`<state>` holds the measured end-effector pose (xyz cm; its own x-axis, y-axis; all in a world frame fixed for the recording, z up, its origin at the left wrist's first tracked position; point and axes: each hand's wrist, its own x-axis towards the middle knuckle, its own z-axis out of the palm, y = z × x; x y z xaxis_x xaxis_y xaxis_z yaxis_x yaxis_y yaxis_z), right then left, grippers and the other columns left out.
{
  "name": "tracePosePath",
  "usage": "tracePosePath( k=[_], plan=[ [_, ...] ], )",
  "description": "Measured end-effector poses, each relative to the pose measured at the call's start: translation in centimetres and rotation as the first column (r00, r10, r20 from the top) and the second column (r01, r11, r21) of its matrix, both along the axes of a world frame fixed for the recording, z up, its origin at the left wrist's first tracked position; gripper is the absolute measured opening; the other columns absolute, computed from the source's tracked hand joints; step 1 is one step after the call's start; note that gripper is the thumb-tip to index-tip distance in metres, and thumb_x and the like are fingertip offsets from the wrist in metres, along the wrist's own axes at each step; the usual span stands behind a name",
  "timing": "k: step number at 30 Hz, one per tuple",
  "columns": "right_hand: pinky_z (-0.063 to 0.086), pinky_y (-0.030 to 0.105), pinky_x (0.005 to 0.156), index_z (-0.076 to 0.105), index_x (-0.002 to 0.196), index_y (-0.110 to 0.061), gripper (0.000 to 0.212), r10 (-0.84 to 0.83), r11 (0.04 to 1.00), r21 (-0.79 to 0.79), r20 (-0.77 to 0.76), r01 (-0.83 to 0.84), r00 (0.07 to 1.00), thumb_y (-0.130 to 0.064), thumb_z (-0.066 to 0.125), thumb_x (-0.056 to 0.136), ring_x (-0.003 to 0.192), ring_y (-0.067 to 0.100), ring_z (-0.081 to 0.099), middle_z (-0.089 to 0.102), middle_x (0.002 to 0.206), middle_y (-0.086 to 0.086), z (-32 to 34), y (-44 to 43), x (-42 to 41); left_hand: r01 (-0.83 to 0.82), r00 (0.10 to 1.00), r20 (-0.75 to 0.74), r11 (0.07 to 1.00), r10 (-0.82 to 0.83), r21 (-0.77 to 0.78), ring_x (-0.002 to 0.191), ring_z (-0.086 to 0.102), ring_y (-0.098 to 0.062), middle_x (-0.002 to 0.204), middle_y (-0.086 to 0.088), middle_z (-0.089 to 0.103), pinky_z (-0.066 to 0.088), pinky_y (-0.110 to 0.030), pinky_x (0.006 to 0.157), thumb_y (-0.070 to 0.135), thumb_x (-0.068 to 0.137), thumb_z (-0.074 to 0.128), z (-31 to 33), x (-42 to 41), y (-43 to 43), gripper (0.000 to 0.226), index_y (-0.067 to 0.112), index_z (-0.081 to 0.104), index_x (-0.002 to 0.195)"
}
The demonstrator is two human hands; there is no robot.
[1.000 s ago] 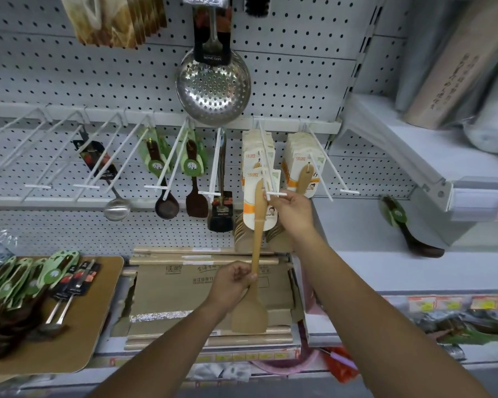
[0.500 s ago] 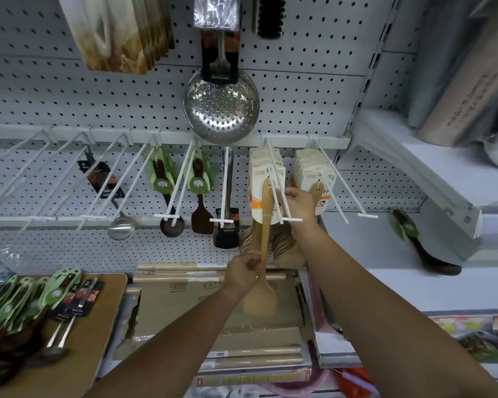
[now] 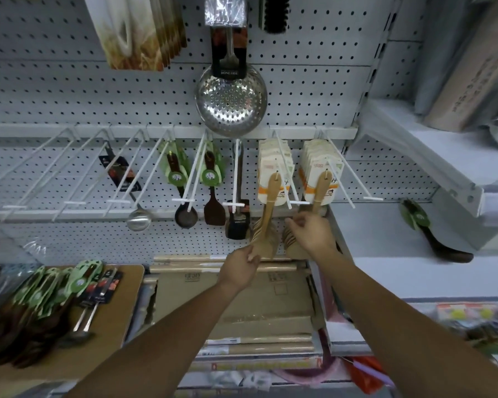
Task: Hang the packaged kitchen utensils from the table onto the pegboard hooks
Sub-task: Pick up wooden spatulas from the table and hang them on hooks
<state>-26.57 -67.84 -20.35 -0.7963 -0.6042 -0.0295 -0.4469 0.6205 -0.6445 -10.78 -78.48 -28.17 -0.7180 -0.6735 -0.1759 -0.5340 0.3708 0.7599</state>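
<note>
Pegboard (image 3: 69, 96) wall; steel skimmer (image 3: 230, 101) hangs on it. Below-left of skimmer: wooden table (image 3: 127, 305) carrying a pile of packaged utensils (image 3: 55, 291). Just below-right of skimmer: wooden spatula (image 3: 270, 202) hangs on a hook (image 3: 288, 196), in front of carded ones. Left hand (image 3: 239, 268) pinches the blade's lower edge. Right hand (image 3: 311, 234), right of blade, fingers loosely curled; grip cannot be told

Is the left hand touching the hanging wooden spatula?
Touching. The head view shows the left hand pinching the lower blade of the wooden spatula.
</note>
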Motion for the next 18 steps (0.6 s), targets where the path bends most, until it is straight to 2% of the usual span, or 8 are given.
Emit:
tracePosePath(
  k=[4,7,10,13,16,18],
  plan=[
    [0.058,0.039,0.083,0.068,0.114,-0.026,0.037,0.223,0.965,0.158,-0.095,-0.207,0.97,-0.054,0.051,0.096,0.094,0.019,0.068,0.073,0.104,-0.002,-0.7,0.9,2.3,0.006,0.995,0.103,0.977,0.016,-0.212,0.132,0.049,-0.02,0.146,-0.004,0.051,0.041,-0.032,0.107,0.042,0.096,0.053,0.4,4.3,0.4,0.054,0.017,0.048,0.143],
    [0.057,0.038,0.078,0.064,0.117,-0.024,0.051,0.474,0.868,0.259,-0.173,-0.424,0.863,-0.063,0.043,0.094,0.095,0.024,0.068,0.071,0.105,0.001,-1.2,0.4,4.8,0.038,0.972,0.229,0.917,0.059,-0.397,0.138,0.041,-0.021,0.15,-0.005,0.046,0.038,-0.034,0.11,0.051,0.098,0.046,1.6,9.1,0.7,0.06,0.016,0.042,0.146],
    [0.053,0.04,0.094,0.054,0.14,-0.019,0.067,0.661,0.743,0.332,-0.234,-0.58,0.713,-0.066,0.044,0.094,0.115,0.027,0.063,0.065,0.131,0.008,-1.6,-0.9,8.4,0.103,0.908,0.396,0.843,0.137,-0.529,0.142,0.034,-0.023,0.156,-0.006,0.037,0.034,-0.036,0.112,0.067,0.095,0.031,3.0,14.8,0.7,0.076,0.015,0.032,0.151],
    [0.039,0.039,0.112,0.04,0.15,-0.018,0.075,0.771,0.635,0.365,-0.244,-0.68,0.589,-0.068,0.044,0.094,0.136,0.027,0.047,0.048,0.152,0.007,-1.6,-2.1,12.9,0.101,0.809,0.533,0.834,0.249,-0.542,0.146,0.025,-0.028,0.159,-0.007,0.028,0.029,-0.042,0.115,0.078,0.089,0.019,4.2,20.7,0.4,0.091,0.015,0.022,0.154],
    [0.027,0.036,0.117,0.034,0.153,-0.02,0.073,0.833,0.553,0.368,-0.245,-0.747,0.496,-0.064,0.044,0.096,0.141,0.025,0.039,0.041,0.156,0.005,-1.4,-3.4,17.1,0.03,0.768,0.542,0.826,0.342,-0.564,0.145,0.028,-0.026,0.159,-0.006,0.03,0.028,-0.041,0.116,0.084,0.083,0.018,5.4,26.2,0.3,0.097,0.017,0.024,0.154],
    [0.027,0.036,0.117,0.033,0.153,-0.021,0.074,0.874,0.484,0.38,-0.254,-0.788,0.414,-0.065,0.045,0.095,0.141,0.023,0.04,0.041,0.156,0.005,-1.2,-4.8,20.5,-0.03,0.728,0.555,0.826,0.404,-0.562,0.144,0.031,-0.023,0.157,-0.004,0.033,0.028,-0.038,0.116,0.086,0.08,0.024,6.3,30.5,0.7,0.099,0.019,0.029,0.153]
  ],
)
